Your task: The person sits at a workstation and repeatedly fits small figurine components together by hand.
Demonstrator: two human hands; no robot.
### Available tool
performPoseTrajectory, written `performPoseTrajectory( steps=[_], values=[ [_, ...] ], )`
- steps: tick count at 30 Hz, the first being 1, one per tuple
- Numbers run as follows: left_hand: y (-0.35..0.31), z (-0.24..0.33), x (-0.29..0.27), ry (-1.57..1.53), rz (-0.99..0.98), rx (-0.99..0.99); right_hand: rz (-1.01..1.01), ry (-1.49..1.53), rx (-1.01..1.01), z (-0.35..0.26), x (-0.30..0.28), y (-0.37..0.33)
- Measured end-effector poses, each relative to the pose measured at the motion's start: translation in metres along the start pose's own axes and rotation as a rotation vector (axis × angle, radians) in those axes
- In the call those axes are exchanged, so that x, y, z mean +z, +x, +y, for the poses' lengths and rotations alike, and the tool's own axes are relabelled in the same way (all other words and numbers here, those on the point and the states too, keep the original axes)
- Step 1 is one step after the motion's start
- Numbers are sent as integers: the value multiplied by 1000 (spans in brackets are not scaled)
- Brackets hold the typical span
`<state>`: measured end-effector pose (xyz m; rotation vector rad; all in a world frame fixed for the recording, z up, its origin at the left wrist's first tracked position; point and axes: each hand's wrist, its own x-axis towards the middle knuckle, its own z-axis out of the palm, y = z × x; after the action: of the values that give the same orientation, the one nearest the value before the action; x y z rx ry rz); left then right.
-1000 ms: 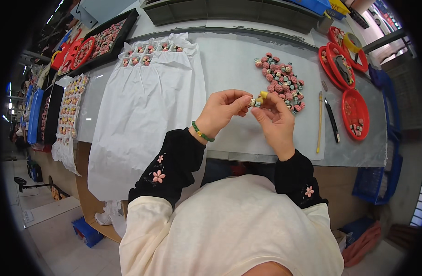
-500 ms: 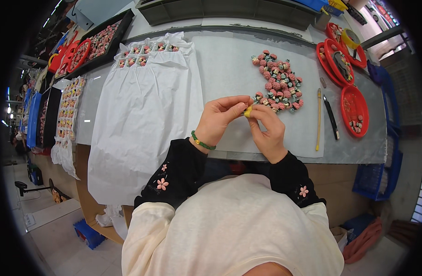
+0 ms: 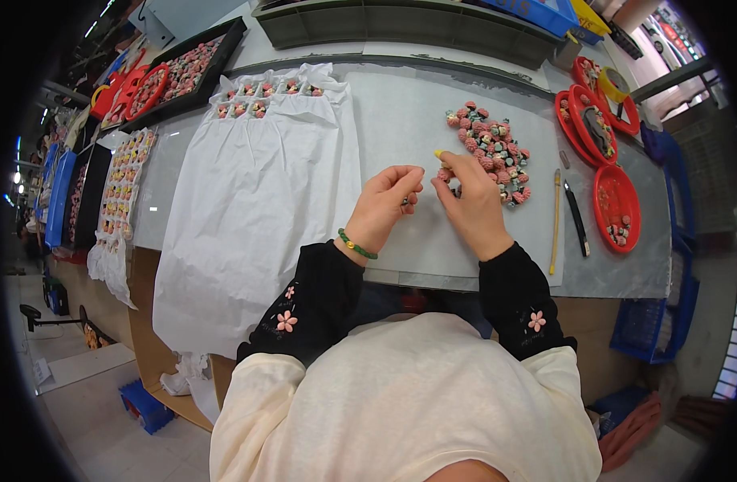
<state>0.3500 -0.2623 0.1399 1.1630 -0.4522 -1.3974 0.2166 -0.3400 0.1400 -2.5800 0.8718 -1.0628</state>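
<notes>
A pile of small figurines (image 3: 497, 157) with pink knobbly tops and pale-blue and dark parts lies on the white sheet, right of centre. My left hand (image 3: 384, 199), wearing a green bead bracelet, is closed with thumb against curled fingers. A small dark and bluish bit of a figurine (image 3: 405, 201) peeks out below its fingertips; the rest is hidden. My right hand (image 3: 474, 201) reaches over the pile's near left edge, thumb and forefinger apart on either side of a pink-topped piece. Yellow wrapping covers one of its fingertips.
Left of my hands, white tissue (image 3: 232, 233) covers a compartment tray (image 3: 260, 100) of figurines. A yellow stick (image 3: 555, 225) and a black pen-like tool (image 3: 576, 217) lie at right, beside red dishes (image 3: 616, 209). A grey crate (image 3: 401, 24) stands along the back.
My hands have separated. The right hand has left the left hand's fingertips and opened beside the pile; the left has curled closed around the small piece. The view has shifted slightly.
</notes>
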Motion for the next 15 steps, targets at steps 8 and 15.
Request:
performPoseTrajectory(
  steps=[8, 15],
  values=[
    [-4, 3, -2, 229, -153, 100, 114, 494, 158, -21, -13, -10],
    [-1, -7, -6, 110, -267, 238, -8, 829, 262, -5, -8, -35]
  ],
)
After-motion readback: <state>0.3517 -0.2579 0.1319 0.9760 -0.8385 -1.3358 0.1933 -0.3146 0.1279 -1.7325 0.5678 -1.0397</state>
